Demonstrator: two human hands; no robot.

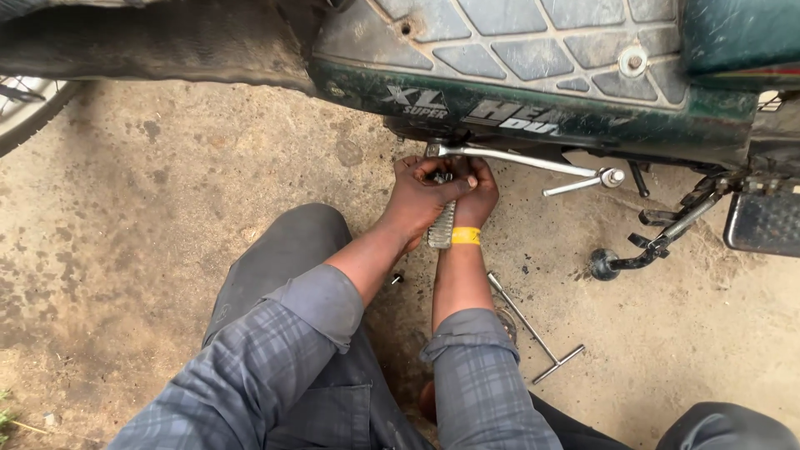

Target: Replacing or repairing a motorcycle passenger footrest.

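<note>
Two bare hands meet under a dusty dark-green motorcycle (533, 108) parked on stained, cracked concrete ground (150, 208) outdoors. The left hand (421, 200) and the right hand (477, 193), which wears a yellow wristband (466, 236), are both curled tight around a ribbed grey metal footpeg (441, 227) just below the bike's frame, near the middle of the scene. A slim chrome kick lever (533, 162) runs rightward beside them. A steel T-handle wrench (533, 333) lies on the ground, near right. Grey plaid sleeves (475, 383) cover both forearms.
</note>
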